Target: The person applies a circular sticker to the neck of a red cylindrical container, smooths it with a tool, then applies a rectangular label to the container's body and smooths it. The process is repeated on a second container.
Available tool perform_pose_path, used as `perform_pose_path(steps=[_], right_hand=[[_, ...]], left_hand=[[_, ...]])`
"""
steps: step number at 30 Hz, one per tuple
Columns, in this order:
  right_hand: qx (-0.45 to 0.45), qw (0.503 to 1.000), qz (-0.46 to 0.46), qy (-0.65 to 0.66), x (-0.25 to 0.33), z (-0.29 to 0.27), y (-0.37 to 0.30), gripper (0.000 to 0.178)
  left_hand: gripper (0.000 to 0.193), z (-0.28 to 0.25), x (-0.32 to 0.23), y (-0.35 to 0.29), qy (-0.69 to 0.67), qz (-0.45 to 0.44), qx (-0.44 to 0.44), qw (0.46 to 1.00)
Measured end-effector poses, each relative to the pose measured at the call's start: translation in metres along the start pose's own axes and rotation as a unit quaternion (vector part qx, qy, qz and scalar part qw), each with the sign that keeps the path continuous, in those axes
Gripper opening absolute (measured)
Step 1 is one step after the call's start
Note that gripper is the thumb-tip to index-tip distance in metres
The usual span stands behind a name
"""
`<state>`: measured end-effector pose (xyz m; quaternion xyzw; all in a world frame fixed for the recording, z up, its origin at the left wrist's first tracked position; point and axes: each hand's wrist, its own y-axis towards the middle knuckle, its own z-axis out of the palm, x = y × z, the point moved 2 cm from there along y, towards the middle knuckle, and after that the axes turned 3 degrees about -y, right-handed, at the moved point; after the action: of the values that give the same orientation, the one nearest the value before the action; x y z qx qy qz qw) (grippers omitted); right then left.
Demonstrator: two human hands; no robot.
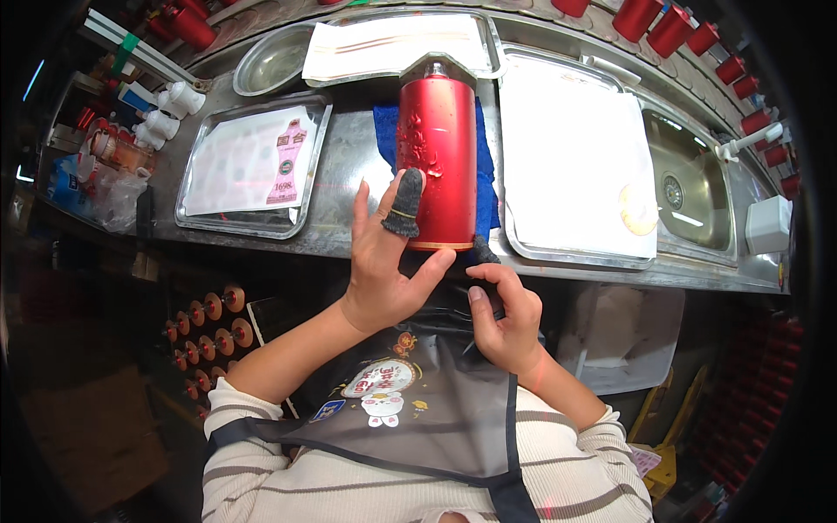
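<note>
A shiny red bottle (pixel 440 157) lies on a blue cloth (pixel 384 131), its neck away from me and its base toward me. Dark raised marks or bits of film show on its left side. My left hand (pixel 384 279) rests at the bottle's lower left with fingers spread. One finger wears a dark finger cot (pixel 403 205) with a band around it, and the thumb is at the base edge. Close to the base on the right, my right hand (pixel 510 322) is loosely curled, thumb and fingers apart. Another dark finger cot (pixel 485 251) covers its index finger. No object shows in either hand.
Left of the bottle, a metal tray (pixel 187 187) bears a white sheet and a pink printed label (pixel 286 166). A large tray (pixel 567 260) with white paper is at right, beside a sink (pixel 697 231). A metal bowl (pixel 253 74) and several red bottles (pixel 671 30) stand behind.
</note>
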<state>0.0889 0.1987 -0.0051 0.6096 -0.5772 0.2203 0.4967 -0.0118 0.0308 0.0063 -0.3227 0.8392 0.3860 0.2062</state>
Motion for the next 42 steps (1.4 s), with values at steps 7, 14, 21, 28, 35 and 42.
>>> perform_pose_path(steps=[7, 14, 21, 28, 35, 42], right_hand=[[0.006, 0.999, -0.009, -0.041, 0.001, -0.001, 0.001, 0.022], [0.009, 0.998, -0.046, -0.049, -0.002, -0.002, 0.002, 0.017], [0.015, 0.979, -0.175, -0.107, 0.015, -0.007, 0.015, 0.022], [0.024, 0.994, -0.076, -0.075, 0.008, -0.001, 0.013, 0.021], [-0.032, 0.992, 0.111, 0.042, -0.012, 0.000, -0.007, 0.008], [0.005, 0.998, 0.060, 0.024, -0.020, 0.013, -0.009, 0.010]], left_hand=[[0.071, 0.022, -0.019, 0.001, -0.059, -0.104, -0.076, 0.990], [0.076, 0.029, -0.023, 0.004, -0.055, -0.100, -0.113, 0.987], [0.079, 0.017, -0.002, -0.002, -0.057, -0.057, -0.049, 0.995], [0.061, 0.001, -0.011, 0.007, 0.050, 0.031, 0.012, 0.998], [0.017, 0.016, -0.017, 0.035, 0.065, 0.177, 0.017, 0.982], [0.067, 0.013, 0.022, -0.025, -0.034, -0.003, -0.101, 0.994]])
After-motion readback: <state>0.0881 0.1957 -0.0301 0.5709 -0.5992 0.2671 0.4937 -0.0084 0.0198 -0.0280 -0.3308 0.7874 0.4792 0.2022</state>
